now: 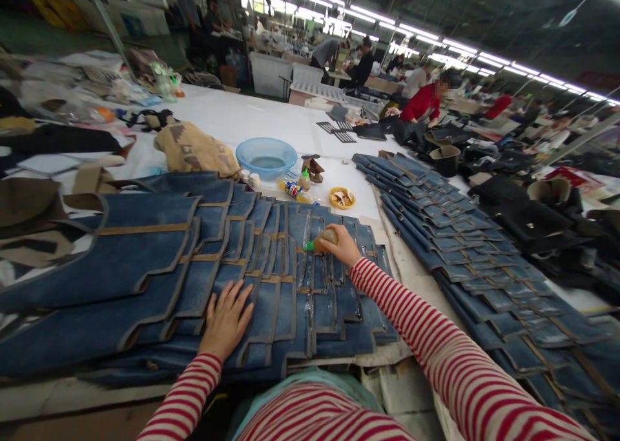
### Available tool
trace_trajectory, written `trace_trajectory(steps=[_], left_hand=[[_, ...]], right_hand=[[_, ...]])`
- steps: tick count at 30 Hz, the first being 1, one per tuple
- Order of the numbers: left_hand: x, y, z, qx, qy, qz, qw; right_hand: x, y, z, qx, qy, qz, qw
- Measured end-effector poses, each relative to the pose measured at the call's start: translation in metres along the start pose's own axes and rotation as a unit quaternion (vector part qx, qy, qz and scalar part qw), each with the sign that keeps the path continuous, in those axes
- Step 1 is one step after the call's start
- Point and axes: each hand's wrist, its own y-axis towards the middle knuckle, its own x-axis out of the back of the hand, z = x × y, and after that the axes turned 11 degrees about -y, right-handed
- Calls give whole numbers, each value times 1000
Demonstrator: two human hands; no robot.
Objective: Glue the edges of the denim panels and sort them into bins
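Overlapping blue fabric pieces (pixel 145 260) with grey edging and brown strips lie in a row before me. My left hand (pixel 227 318) rests on them with its fingers spread, holding nothing. Above the pieces further right, my right hand (pixel 343 245) grips a small squeeze bottle (pixel 325 239). The bottle's green nozzle points left, close to the fabric. Shiny wet-looking streaks show on the pieces around and below the bottle.
A second row of blue pieces (pixel 465 234) runs along the right. Behind the first row are a blue basin (pixel 266 157), a yellow dish (pixel 341 198), a Pepsi-labelled bottle (pixel 292 188) and a tan cloth (pixel 194 149). Dark bags (pixel 537 228) lie far right; a person in red (pixel 421 102) works beyond.
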Motion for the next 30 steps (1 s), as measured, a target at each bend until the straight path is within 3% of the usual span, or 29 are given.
trace_trajectory(steps=[9, 14, 19, 24, 30], left_hand=[[2, -1, -2, -3, 13, 3, 1000], [1, 0, -2, 0, 23, 10, 1000], [1, 0, -4, -1, 29, 9, 1000], [3, -1, -6, -2, 33, 13, 999], [1, 0, -4, -2, 31, 12, 999]], right_hand=[[3, -25, 16, -42, 46, 112, 992], [6, -31, 19, -46, 52, 98, 993], [6, -44, 21, -34, 84, 133, 987], [9, -50, 23, -40, 100, 132, 985], [28, -60, 29, -56, 132, 198, 970]])
